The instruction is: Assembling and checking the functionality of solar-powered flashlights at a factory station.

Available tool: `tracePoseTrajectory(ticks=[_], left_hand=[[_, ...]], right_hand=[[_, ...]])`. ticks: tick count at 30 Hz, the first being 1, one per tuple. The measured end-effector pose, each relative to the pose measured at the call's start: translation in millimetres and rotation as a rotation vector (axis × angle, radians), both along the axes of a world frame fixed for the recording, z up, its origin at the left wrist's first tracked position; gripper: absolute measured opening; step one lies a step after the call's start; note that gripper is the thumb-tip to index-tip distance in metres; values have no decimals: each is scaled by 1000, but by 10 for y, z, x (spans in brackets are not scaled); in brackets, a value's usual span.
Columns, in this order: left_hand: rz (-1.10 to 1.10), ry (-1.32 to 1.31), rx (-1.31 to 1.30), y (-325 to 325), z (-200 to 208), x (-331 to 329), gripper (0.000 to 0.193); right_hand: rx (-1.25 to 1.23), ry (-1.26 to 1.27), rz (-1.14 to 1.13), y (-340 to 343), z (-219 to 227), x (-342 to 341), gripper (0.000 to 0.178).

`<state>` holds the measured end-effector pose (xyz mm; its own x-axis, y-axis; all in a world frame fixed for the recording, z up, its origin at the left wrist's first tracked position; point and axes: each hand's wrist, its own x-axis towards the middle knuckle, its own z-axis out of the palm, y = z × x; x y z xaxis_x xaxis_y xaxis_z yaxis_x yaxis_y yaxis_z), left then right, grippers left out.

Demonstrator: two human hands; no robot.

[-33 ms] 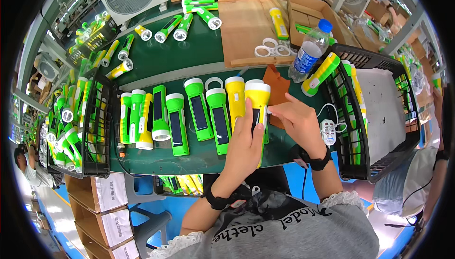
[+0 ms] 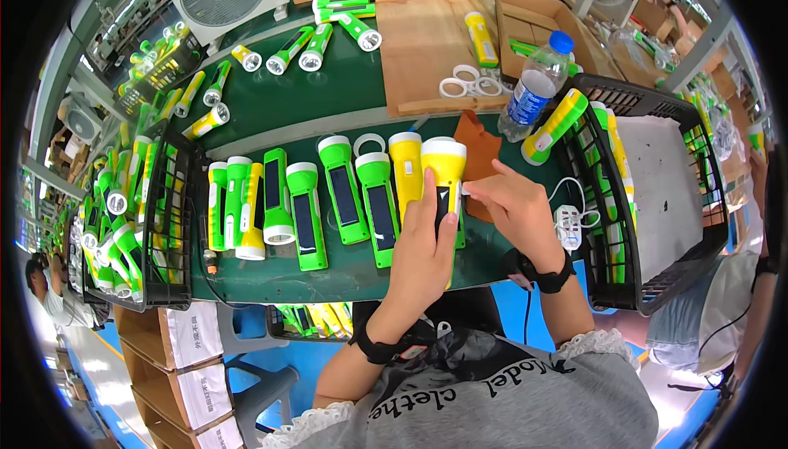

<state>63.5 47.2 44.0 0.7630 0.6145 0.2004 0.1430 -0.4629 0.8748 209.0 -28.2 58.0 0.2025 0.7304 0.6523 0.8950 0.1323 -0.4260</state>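
My left hand (image 2: 420,240) is wrapped round a yellow flashlight (image 2: 444,162) with a white head and a dark panel, its head pointing away from me. Thumb and forefinger of my right hand (image 2: 517,207) pinch a small white piece (image 2: 466,189) against the flashlight's right side; its kind is too small to tell. Just left of the held one lies another yellow flashlight (image 2: 405,171). Beside it are two green flashlights with solar panels, one of them the nearer green flashlight (image 2: 378,203). Part of a green body shows behind the held flashlight.
More flashlights (image 2: 237,203) lie in a row at the left. Black baskets of flashlights flank me, the left basket (image 2: 197,223) and the right basket (image 2: 657,301). A water bottle (image 2: 533,92), brown leather-like piece (image 2: 478,149) and white charger with cord (image 2: 568,226) sit at the right.
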Motion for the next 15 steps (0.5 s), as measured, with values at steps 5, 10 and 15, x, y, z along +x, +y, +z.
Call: tracePoseTrajectory(ticks=[5,10,15], left_hand=[[113,-22,95,-97,106,8,63],[133,-29,135,-102,125,-14,72],[8,-81,-265,-66,120,-12,74]], right_hand=[[76,313,5,-42,-134,-10,19],[84,282,-67,-84,-88,-58,18],[132,315,6,-68,-122,-24,18]])
